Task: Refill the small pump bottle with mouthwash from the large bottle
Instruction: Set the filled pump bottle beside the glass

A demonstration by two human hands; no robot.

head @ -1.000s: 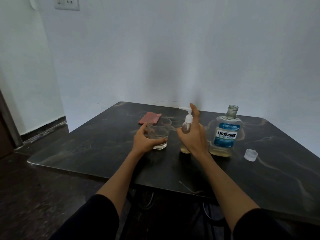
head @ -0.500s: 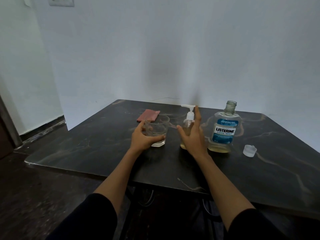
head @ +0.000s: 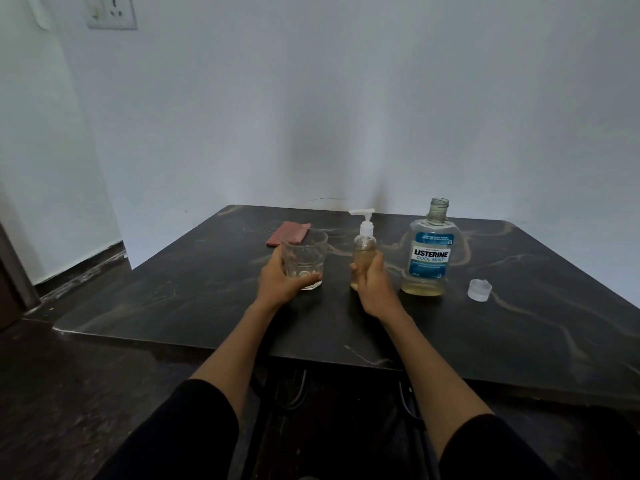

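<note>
The small clear pump bottle (head: 364, 249) stands upright on the dark table (head: 519, 323), its white pump head fitted and yellowish liquid filling most of it. My right hand (head: 372, 287) is wrapped around its lower body. To its right stands the large Listerine bottle (head: 428, 258), uncapped, with a little yellowish liquid at the bottom. Its clear cap (head: 479, 289) lies on the table further right. My left hand (head: 282, 284) grips a clear drinking glass (head: 304, 259) resting on the table left of the pump bottle.
A folded reddish cloth (head: 287, 233) lies behind the glass. The table stands close to a white wall, with its near edge in front of my arms. Dark floor lies to the left, and a wall socket (head: 110, 10) sits high up.
My right hand dropped from the pump head, opened briefly, then closed around the pump bottle's lower body. The left hand stayed on the glass.
</note>
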